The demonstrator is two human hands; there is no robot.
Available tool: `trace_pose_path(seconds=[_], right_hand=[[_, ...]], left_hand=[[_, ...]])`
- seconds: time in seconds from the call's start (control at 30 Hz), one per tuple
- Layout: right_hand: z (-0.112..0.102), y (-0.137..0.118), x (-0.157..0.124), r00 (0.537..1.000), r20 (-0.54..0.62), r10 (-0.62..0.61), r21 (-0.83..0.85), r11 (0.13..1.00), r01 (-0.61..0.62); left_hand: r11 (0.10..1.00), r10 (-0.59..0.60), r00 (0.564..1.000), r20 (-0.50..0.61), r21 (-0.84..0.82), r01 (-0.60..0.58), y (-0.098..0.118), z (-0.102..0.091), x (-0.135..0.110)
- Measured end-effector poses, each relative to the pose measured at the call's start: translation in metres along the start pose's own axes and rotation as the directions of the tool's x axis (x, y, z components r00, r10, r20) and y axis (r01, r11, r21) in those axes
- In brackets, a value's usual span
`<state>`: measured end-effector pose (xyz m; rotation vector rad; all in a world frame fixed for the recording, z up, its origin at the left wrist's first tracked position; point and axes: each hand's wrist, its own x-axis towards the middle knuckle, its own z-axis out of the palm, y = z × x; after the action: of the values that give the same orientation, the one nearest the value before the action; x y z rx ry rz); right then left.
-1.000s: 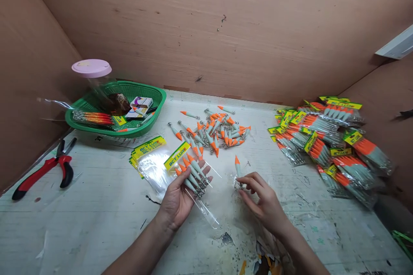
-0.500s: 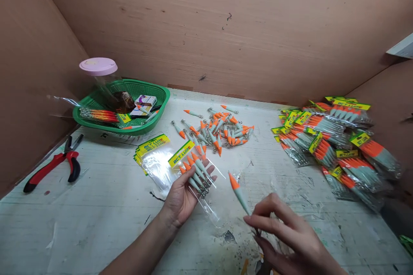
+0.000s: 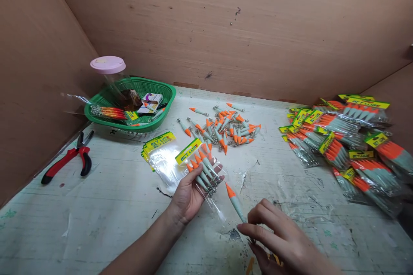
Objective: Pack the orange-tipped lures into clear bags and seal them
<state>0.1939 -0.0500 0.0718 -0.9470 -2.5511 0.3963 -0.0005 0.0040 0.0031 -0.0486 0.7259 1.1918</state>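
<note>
My left hand (image 3: 189, 195) holds a clear bag with a yellow BCT LURE header (image 3: 201, 167), partly filled with several orange-tipped pale lures. My right hand (image 3: 277, 238) pinches one loose lure (image 3: 235, 202) by its hook end, its orange tip pointing toward the bag's open end. A heap of loose lures (image 3: 226, 129) lies on the table beyond the hands. A stack of flat unfilled bags (image 3: 158, 148) sits just left of the held bag.
Filled lure packs (image 3: 348, 146) are piled at the right. A green basket (image 3: 129, 116) at back left holds a pink-lidded jar (image 3: 109, 73), small boxes and a pack. Red-handled pliers (image 3: 69, 159) lie at the left edge. Cardboard walls enclose the table.
My right hand lifted one lure off the table and drew it toward me, then swung its tip toward the bag. The left hand kept holding the bag.
</note>
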Motion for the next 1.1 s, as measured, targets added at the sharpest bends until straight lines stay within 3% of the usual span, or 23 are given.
trace_pose_path(seconds=[0.3,0.53,0.7,1.0,1.1], right_hand=[[-0.008,-0.003,-0.003,0.997,0.079,-0.026,0.039,0.999,0.023],[0.017,0.012,0.000,0.988,-0.151,0.010,-0.144,0.989,-0.032],[0.020,0.016,0.002,0.968,-0.251,-0.027,-0.188,0.982,-0.021],[0.030,0.021,-0.004,0.977,-0.212,-0.041,-0.193,0.981,-0.001],[0.033,0.021,-0.005,0.963,-0.270,-0.025,-0.178,0.984,-0.025]], left_hand=[[1.000,-0.016,1.000,0.001,-0.010,0.016,-0.001,0.000,0.000],[0.996,-0.075,0.997,0.034,0.047,0.074,-0.007,-0.002,-0.001],[0.996,-0.068,0.997,0.040,0.055,0.066,-0.008,0.000,-0.003],[0.988,-0.114,0.989,0.095,0.112,0.103,-0.011,-0.002,-0.005],[0.987,-0.114,0.987,0.114,0.122,0.100,-0.011,-0.002,-0.006]])
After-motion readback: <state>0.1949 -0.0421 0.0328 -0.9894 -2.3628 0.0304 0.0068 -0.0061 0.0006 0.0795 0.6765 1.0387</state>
